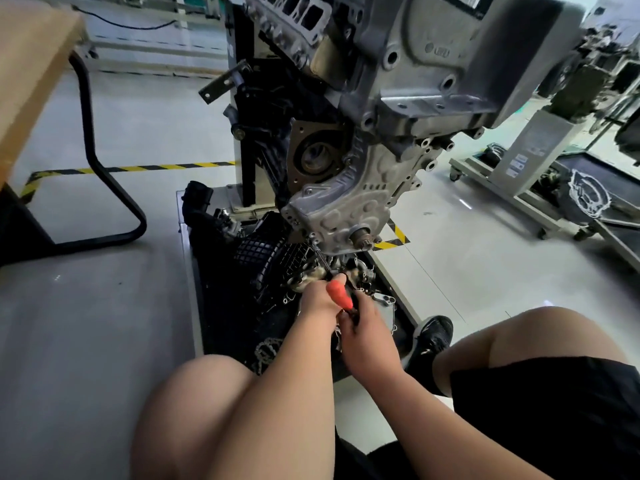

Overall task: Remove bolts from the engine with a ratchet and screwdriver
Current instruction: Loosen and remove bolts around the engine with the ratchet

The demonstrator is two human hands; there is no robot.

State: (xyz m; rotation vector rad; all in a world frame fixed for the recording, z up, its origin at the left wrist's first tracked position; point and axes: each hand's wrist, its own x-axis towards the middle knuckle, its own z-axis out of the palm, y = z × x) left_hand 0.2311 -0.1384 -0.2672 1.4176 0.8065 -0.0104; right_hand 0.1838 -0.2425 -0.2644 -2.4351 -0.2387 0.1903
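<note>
A grey engine [374, 140] hangs on a stand above a black floor tray [194, 289]. A screwdriver with an orange-and-black handle [341, 295] points up and to the left, its thin shaft reaching the lower edge of the engine's timing cover [349, 216] near a small bolt. My left hand [317, 299] grips the front of the handle, thumb along it. My right hand [363, 327] holds the rear, black part of the handle. No ratchet shows.
The tray holds loose engine parts, a ribbed black cover [263, 251] and a chain [266, 351]. A table with a black tube leg [104, 188] stands at the left. Another engine stand [526, 157] is at the right. My knees and a black shoe [433, 337] lie close below.
</note>
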